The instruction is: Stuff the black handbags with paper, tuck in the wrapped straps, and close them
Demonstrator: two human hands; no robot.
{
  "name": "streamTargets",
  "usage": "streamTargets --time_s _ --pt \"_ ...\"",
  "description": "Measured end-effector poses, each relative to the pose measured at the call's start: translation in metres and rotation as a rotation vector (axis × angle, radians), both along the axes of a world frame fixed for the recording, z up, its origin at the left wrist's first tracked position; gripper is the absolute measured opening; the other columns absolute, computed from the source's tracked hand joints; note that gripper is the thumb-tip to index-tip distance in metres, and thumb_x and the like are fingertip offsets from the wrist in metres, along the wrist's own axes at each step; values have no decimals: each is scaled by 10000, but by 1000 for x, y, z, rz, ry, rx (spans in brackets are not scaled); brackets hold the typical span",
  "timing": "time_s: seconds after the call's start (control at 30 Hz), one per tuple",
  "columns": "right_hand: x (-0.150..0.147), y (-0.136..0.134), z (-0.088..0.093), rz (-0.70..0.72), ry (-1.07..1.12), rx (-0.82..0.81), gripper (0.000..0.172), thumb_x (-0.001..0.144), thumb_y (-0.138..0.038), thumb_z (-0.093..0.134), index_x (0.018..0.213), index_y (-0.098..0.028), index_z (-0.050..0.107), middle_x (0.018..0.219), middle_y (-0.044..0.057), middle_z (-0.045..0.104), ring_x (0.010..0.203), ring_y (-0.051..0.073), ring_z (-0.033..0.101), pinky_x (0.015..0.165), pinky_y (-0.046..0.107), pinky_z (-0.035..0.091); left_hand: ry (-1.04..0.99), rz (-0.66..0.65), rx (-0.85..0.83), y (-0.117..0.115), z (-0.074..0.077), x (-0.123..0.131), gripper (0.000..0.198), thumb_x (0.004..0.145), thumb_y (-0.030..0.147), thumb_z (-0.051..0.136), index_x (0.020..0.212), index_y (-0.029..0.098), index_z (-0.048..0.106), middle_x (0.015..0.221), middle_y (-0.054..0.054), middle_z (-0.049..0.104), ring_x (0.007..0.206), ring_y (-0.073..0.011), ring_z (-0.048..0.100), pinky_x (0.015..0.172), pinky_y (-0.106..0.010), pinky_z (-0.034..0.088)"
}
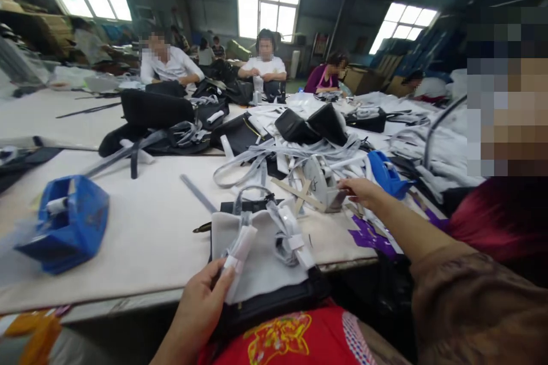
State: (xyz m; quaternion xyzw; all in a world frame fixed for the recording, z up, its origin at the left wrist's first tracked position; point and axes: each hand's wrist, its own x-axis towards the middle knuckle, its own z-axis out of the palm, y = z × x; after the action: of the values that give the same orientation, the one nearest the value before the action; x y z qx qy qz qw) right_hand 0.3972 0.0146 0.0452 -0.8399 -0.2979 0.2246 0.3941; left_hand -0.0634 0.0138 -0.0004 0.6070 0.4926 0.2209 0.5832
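My left hand (201, 302) is closed around a white paper-wrapped strap (240, 251) of a black bag (274, 302) lying at the table's near edge. A pale grey cover (261, 262) lies over the bag, and its second wrapped handle (291, 234) curls on top. My right hand (363, 191), on a brown-sleeved arm, reaches out to a grey tape dispenser (323, 182). Its fingertips are pressed together at the dispenser's edge, and what they pinch is too small to make out.
A blue tape dispenser (64, 228) sits at the left and another (387, 174) just beyond my right hand. Grey straps (274, 154) and black bags (312, 122) pile up mid-table. Several people sit across the table; another person in dark red (492, 222) is close on my right.
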Motion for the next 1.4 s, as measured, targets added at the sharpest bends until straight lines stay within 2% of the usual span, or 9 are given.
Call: streamTargets --time_s 0.17,0.33,0.5,0.63,0.77,0.9,1.07,1.2,1.4 --pt "1 0 -8 -105 150 10 54 689 -140 635 641 -148 611 643 28 627 599 129 549 528 241 408 8 7 -67 2 -3 -1 604 837 601 596 1228 144 645 1028 -82 734 977 -286 664 765 -314 535" --pt "-7 -35 -5 -125 144 108 121 716 -265 680 710 -150 644 666 23 623 584 103 517 471 203 349 -17 56 -100 1 5 5 589 795 609 638 1157 146 686 938 -71 746 931 -284 675 747 -316 548" --pt "-28 -55 -29 -109 227 80 158 743 -307 617 681 -166 581 634 44 622 459 90 475 387 207 302 -17 115 -67 -1 14 10 525 738 563 701 1059 149 732 822 -58 743 821 -281 678 670 -313 548" --pt "-23 -51 -44 -129 133 23 137 703 -241 607 598 -177 548 503 1 553 400 85 421 376 210 289 12 69 -18 1 12 8 510 785 560 652 1072 143 717 887 -70 745 867 -277 671 707 -310 537" --pt "-25 -63 -32 -115 -15 -70 119 675 -205 628 566 -172 592 419 2 514 411 119 451 391 235 301 49 50 55 -3 15 7 446 846 519 580 1034 136 711 902 -72 736 855 -246 649 722 -293 506" --pt "-74 -75 5 89 -187 116 228 781 -419 655 821 -200 704 653 49 658 548 167 561 516 283 451 59 68 137 -9 23 9 354 870 437 549 957 138 717 819 -54 703 782 -205 610 675 -269 467" --pt "-196 -67 41 735 -10 114 240 813 -465 645 780 -241 723 630 22 645 550 168 554 524 289 438 71 89 203 -12 24 10 287 874 358 547 930 126 706 776 -46 672 720 -170 576 639 -257 441" --pt "-267 -43 25 922 92 -12 307 840 -421 575 644 -203 664 572 4 611 521 131 498 523 267 371 93 77 295 -17 22 8 254 892 321 529 945 137 696 822 -57 685 757 -176 593 659 -264 446" --pt "-288 -25 2 874 62 -152 351 796 -447 584 567 -186 628 516 -6 568 499 121 448 518 266 317 191 74 478 -20 19 6 187 904 278 532 907 152 670 858 -68 673 795 -186 602 709 -291 443"
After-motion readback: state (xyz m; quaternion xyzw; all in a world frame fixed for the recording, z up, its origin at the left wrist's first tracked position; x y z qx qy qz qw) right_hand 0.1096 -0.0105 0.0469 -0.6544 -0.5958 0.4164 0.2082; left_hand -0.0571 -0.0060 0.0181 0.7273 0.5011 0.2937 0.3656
